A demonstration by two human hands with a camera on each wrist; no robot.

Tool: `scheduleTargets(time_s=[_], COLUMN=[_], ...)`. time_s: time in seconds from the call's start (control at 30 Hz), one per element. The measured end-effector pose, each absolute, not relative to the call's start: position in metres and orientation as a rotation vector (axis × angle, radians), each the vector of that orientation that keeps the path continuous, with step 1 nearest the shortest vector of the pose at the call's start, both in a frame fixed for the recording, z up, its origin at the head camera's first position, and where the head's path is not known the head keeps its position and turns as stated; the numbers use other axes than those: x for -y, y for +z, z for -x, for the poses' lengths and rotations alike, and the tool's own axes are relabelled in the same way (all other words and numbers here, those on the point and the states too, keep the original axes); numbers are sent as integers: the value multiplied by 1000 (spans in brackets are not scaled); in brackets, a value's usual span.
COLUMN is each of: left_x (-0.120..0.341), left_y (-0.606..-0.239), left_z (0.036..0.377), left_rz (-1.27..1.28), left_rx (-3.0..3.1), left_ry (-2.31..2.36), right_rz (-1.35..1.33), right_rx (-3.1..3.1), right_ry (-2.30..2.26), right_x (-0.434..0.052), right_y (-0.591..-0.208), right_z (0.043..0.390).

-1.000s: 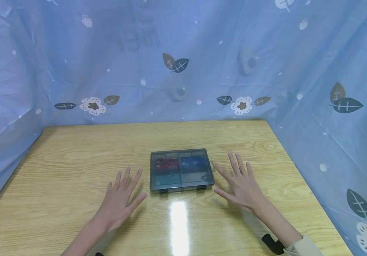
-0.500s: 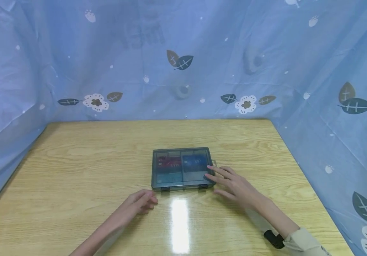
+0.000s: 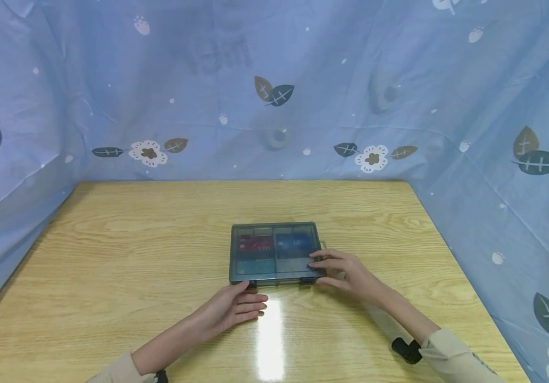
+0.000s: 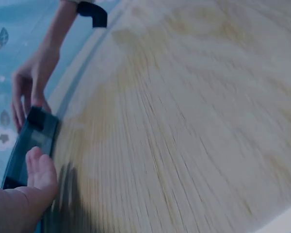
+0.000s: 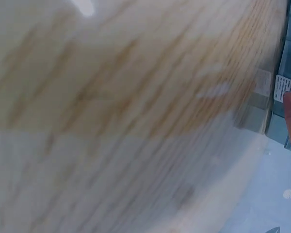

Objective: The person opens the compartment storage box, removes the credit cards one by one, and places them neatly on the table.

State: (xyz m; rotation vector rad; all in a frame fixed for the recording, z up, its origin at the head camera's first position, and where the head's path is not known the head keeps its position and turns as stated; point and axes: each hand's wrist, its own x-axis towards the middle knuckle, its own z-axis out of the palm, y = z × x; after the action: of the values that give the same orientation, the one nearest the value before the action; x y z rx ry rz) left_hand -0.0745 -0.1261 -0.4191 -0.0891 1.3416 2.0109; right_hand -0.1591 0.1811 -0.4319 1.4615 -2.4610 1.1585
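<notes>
A flat smoky clear plastic storage box [image 3: 276,268] lies on the table with its lid down. Through the lid show a red VIP card [image 3: 257,244], a blue VIP card [image 3: 294,242] and a teal item [image 3: 255,267]. My left hand [image 3: 236,308] is at the front edge, thumb at the left black latch [image 3: 252,284], fingers stretched out below it. My right hand [image 3: 346,274] holds the box's front right corner, fingers over the lid and thumb by the right latch [image 3: 307,280]. In the right wrist view a fingertip meets a white label [image 5: 283,86] on the box.
The wooden table [image 3: 150,229] extends around the box on all sides. Blue patterned cloth [image 3: 207,96] hangs behind it and along both sides. Light glares off the tabletop in front of the box.
Both hands were spread beside the box. The left hand has moved right and forward to the left latch; the right hand has come left onto the front right corner. The lid has stayed down.
</notes>
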Motion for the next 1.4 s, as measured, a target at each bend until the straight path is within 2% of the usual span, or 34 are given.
scheduleTargets(time_s=[0.3, 0.67, 0.87, 1.1, 1.4], left_x=[112, 92, 91, 93, 108], left_y=[-422, -415, -414, -411, -413], left_z=[78, 76, 76, 76, 76], left_rz=[217, 383, 433, 425, 274], left_rx=[-1159, -1290, -1323, -1269, -1160], left_ry=[2157, 2263, 2256, 2257, 2123], right_rz=[-1431, -1391, -1400, -1394, -1398], right_rx=[2470, 2568, 2590, 2652, 2624], right_ry=[1373, 1424, 1448, 1440, 1415], right_x=[-180, -183, -178, -173, -173], right_y=[-430, -429, -416, -395, -395], right_z=[164, 168, 163, 155, 155])
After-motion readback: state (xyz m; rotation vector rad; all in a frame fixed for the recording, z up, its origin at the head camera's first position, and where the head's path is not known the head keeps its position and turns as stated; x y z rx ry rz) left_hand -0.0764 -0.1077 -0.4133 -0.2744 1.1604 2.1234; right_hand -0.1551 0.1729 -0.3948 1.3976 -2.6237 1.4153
